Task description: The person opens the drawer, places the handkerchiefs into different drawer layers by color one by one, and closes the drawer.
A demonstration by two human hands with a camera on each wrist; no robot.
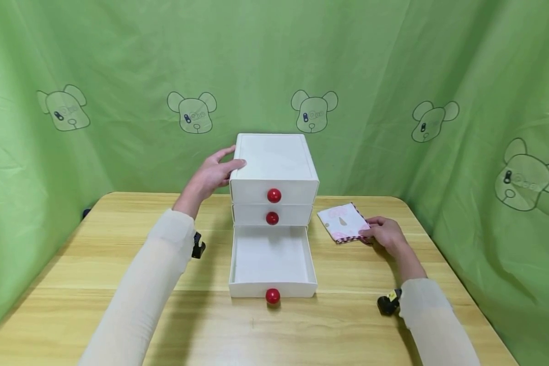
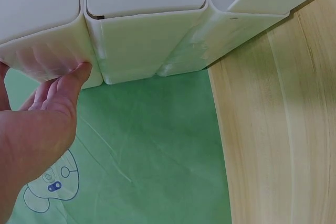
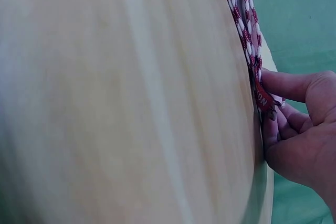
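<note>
A white drawer cabinet (image 1: 276, 157) stands in the middle of the table, with red round knobs on its drawers. Its bottom drawer (image 1: 272, 288) is pulled out and shows a bare white floor; the two drawers above are closed. My left hand (image 1: 212, 173) rests against the cabinet's upper left side, thumb over the top edge; the left wrist view shows the fingers (image 2: 50, 95) against the side wall. To the right of the cabinet lies a folded white handkerchief (image 1: 340, 222) with pink print and a dark red-and-white checked edge. My right hand (image 1: 385, 234) pinches its right corner, beside a small red label (image 3: 264, 98).
The wooden table (image 1: 274, 335) reaches to a green curtain (image 1: 256, 61) printed with bear heads, which hangs at the back and both sides. A black wrist device (image 1: 388, 302) sits by the right cuff, another (image 1: 198, 246) by the left.
</note>
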